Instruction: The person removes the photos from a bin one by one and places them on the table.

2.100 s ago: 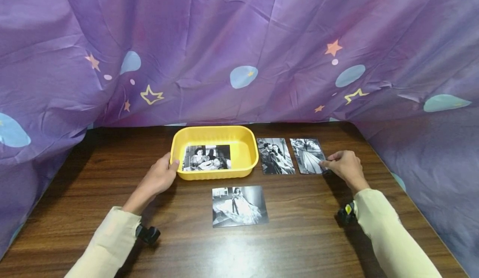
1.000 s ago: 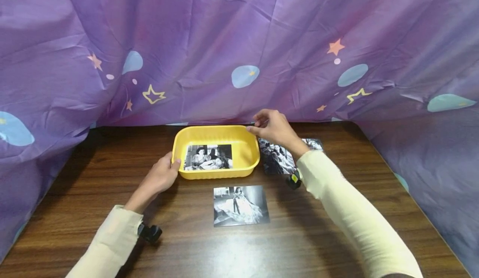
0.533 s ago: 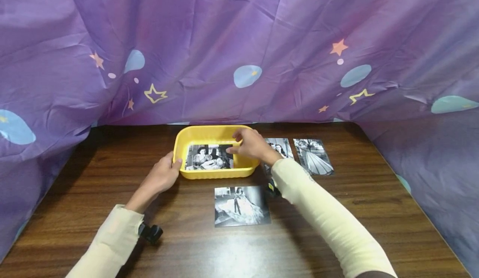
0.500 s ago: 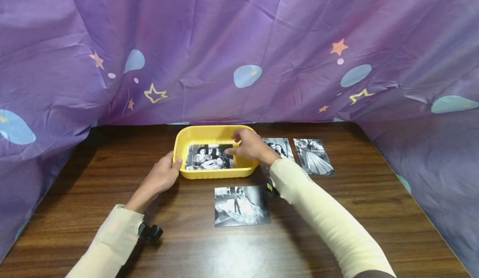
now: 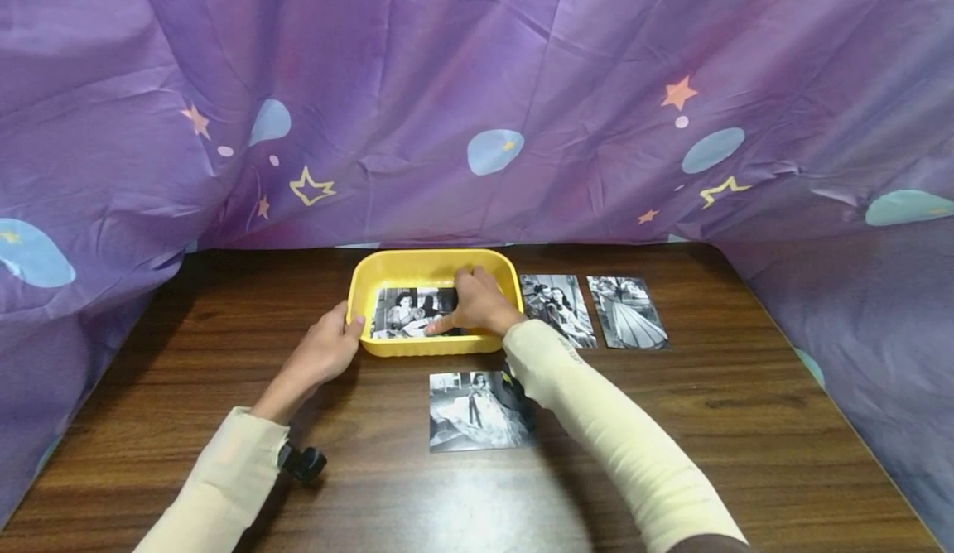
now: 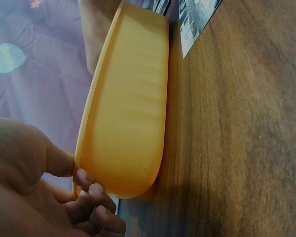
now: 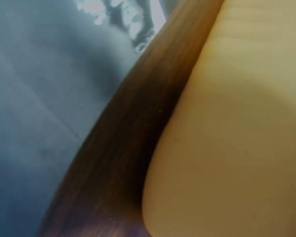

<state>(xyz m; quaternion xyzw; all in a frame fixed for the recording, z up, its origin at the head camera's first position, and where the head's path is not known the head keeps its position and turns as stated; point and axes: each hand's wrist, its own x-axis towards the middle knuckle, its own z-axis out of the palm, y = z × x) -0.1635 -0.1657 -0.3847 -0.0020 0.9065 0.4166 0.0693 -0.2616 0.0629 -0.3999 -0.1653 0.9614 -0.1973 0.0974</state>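
Note:
A yellow plastic tray (image 5: 428,346) stands near the back of the table, with a black-and-white photo (image 5: 402,313) lying inside it. My left hand (image 5: 328,344) pinches the tray's left rim; in the left wrist view the thumb laps over the rim and curled fingers press the yellow outer wall (image 6: 128,108). Inside the tray, my right hand (image 5: 480,303) reaches down over the photo's right part with thumb and fingers spread apart. That hand hides the photo's right side. The right wrist view shows the tray wall (image 7: 232,128), not the fingers.
Two upright photos lie right of the tray, a nearer one (image 5: 559,309) and a farther one (image 5: 628,313). Another photo (image 5: 477,412) lies in front, partly under the right forearm. A purple patterned cloth (image 5: 417,106) hangs behind the brown wooden table (image 5: 745,420).
My right hand has moved left from the far-right photo, over the tray's right rim and down to the photo inside. The left hand has stayed on the rim.

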